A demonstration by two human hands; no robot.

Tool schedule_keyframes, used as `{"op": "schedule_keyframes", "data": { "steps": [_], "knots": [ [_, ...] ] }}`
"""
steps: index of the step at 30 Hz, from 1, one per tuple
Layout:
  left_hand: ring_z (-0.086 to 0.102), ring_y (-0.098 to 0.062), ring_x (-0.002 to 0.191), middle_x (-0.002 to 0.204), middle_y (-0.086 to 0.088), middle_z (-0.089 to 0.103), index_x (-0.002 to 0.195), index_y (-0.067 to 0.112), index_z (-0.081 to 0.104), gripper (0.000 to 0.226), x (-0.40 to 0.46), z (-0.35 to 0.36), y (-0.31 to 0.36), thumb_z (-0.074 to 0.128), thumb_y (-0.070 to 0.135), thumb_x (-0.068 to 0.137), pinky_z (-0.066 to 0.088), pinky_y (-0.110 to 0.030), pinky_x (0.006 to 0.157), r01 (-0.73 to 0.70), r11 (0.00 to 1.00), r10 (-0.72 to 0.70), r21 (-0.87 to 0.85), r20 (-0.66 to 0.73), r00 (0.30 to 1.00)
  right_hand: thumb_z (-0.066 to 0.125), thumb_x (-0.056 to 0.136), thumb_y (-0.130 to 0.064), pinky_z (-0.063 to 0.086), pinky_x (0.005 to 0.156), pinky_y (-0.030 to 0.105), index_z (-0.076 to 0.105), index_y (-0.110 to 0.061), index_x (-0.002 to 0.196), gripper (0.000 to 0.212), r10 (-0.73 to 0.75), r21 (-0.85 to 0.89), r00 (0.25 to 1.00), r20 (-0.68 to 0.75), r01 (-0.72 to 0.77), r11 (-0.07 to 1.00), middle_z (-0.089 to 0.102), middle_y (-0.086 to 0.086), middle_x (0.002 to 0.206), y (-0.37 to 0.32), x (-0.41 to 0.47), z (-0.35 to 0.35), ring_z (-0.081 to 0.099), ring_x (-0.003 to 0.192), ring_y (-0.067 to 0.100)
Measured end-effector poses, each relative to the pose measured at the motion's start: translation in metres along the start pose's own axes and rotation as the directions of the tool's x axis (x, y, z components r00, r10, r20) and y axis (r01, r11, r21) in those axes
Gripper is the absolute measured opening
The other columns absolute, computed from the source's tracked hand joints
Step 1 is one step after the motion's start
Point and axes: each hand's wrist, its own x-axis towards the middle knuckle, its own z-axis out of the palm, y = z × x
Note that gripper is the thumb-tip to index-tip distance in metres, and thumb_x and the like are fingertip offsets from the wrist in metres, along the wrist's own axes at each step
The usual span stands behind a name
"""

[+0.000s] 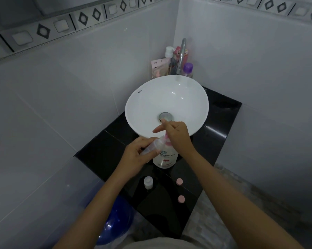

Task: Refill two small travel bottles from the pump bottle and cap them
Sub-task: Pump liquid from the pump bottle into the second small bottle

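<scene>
A clear pump bottle [165, 159] with a pink pump stands on the black counter [101, 150] in front of the sink. My right hand [176, 135] rests on top of its pump head, palm down, fingers partly spread. My left hand [135, 157] grips a small clear travel bottle [154, 145], tilted with its open mouth against the pump spout. A second small travel bottle [148, 182] stands uncapped on the counter closer to me. Two pink caps [179, 181] [181, 198] lie on the counter to its right.
A white bowl sink [146, 105] with a chrome drain sits behind the pump bottle. A chrome tap [181, 56] and several toiletry bottles [187, 69] crowd the back corner. Tiled walls close in on both sides. A blue basin [115, 225] lies on the floor at lower left.
</scene>
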Motion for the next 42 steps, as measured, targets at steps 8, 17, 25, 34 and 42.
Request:
{"op": "schedule_keyframes", "data": {
  "steps": [8,17,25,34,42],
  "knots": [
    [0.058,0.002,0.088,0.101,-0.001,0.061,0.116,0.025,0.065,0.033,0.000,0.001,0.000,0.065,0.018,0.084,0.045,-0.007,0.073,0.003,1.000,-0.003,-0.002,0.013,1.000,0.051,0.096,-0.024,0.045,0.058,0.013,0.076,-0.005,0.081,0.034,0.028,-0.057,0.999,0.019,-0.027,0.998,0.069,-0.014,0.061,-0.005,0.004,-0.003,0.057,0.054,-0.007],
    [0.059,-0.003,0.095,0.107,0.000,0.061,0.114,0.029,0.065,0.031,0.002,-0.002,-0.003,0.065,0.021,0.084,0.046,-0.009,0.077,0.027,1.000,-0.027,0.013,0.045,0.999,0.048,0.098,-0.024,0.044,0.059,0.019,0.076,-0.004,0.083,0.038,0.009,-0.039,0.999,-0.038,-0.010,0.999,0.060,-0.022,0.047,0.003,-0.004,0.004,0.055,0.052,-0.002],
    [0.060,-0.010,0.098,0.107,-0.005,0.062,0.109,0.038,0.064,0.032,0.002,-0.002,0.003,0.065,0.018,0.084,0.050,-0.021,0.084,0.001,0.999,0.000,-0.032,0.029,1.000,0.050,0.096,-0.023,0.042,0.053,0.014,0.076,-0.002,0.085,0.035,0.029,-0.063,0.998,-0.048,-0.032,0.998,0.057,-0.025,0.042,-0.010,0.002,-0.001,0.054,0.047,-0.004],
    [0.058,0.006,0.086,0.097,0.007,0.060,0.112,0.028,0.065,0.029,0.000,0.002,-0.001,0.064,0.016,0.085,0.042,-0.004,0.071,0.002,1.000,-0.003,0.009,0.028,1.000,0.050,0.096,-0.025,0.040,0.075,0.018,0.077,-0.007,0.085,0.035,0.008,-0.076,0.998,-0.062,-0.012,0.997,0.057,-0.024,0.044,0.000,-0.005,0.005,0.053,0.049,-0.002],
    [0.060,-0.014,0.098,0.106,-0.007,0.062,0.112,0.038,0.065,0.032,0.004,-0.002,-0.002,0.067,0.032,0.081,0.050,-0.027,0.085,-0.006,1.000,0.006,0.002,0.030,1.000,0.047,0.098,-0.023,0.047,0.057,0.020,0.075,-0.001,0.087,0.037,0.066,0.037,0.994,-0.088,-0.063,0.997,0.064,-0.021,0.057,-0.007,-0.004,0.003,0.057,0.056,-0.007]
  ]
}}
